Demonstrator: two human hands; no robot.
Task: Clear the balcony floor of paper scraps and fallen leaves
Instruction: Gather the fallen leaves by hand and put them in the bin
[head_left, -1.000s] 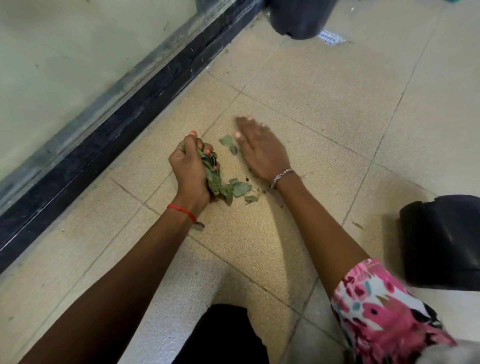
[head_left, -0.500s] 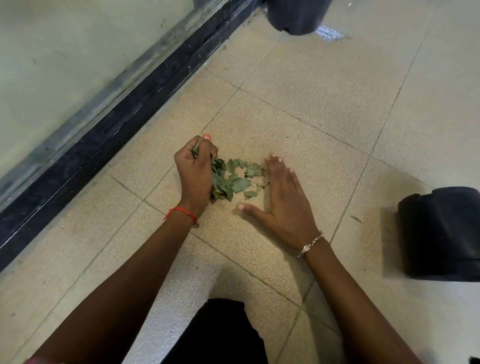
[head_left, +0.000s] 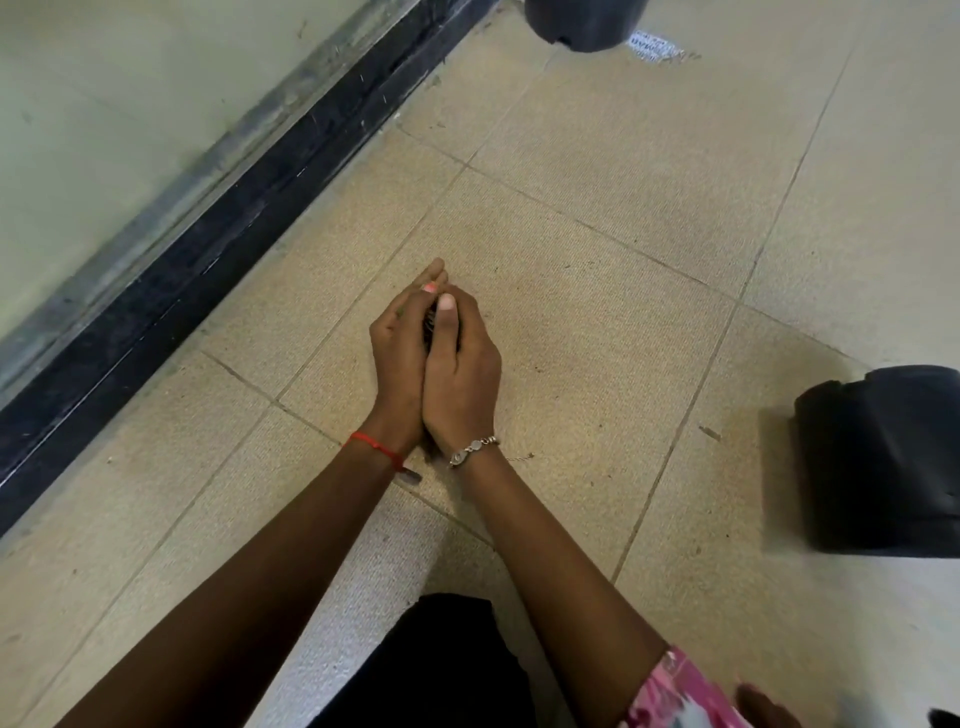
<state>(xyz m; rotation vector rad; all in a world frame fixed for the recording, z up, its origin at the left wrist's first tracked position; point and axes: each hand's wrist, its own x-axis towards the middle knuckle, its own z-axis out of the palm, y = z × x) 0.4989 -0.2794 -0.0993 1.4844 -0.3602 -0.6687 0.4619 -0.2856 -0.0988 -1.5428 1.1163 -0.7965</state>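
My left hand (head_left: 397, 358) and my right hand (head_left: 465, 374) are pressed together, palm to palm, low over the beige tiled floor (head_left: 597, 291). The green leaves are clamped between them and almost fully hidden; only a dark sliver (head_left: 430, 325) shows in the gap near the thumbs. A red thread circles the left wrist and a silver bracelet the right one. A small paper scrap (head_left: 652, 47) with print lies on the floor at the far top, beside a dark container.
A black bag or bin (head_left: 883, 462) stands on the floor at the right. Another dark container (head_left: 584, 23) sits at the top edge. A black skirting strip (head_left: 208, 249) and pale wall run along the left. My dark-clothed knee (head_left: 441, 670) is at the bottom.
The right hand swept the loose leaves leftward against the left hand, then both hands closed around the pile. No leaves are left lying on the tile where they were.
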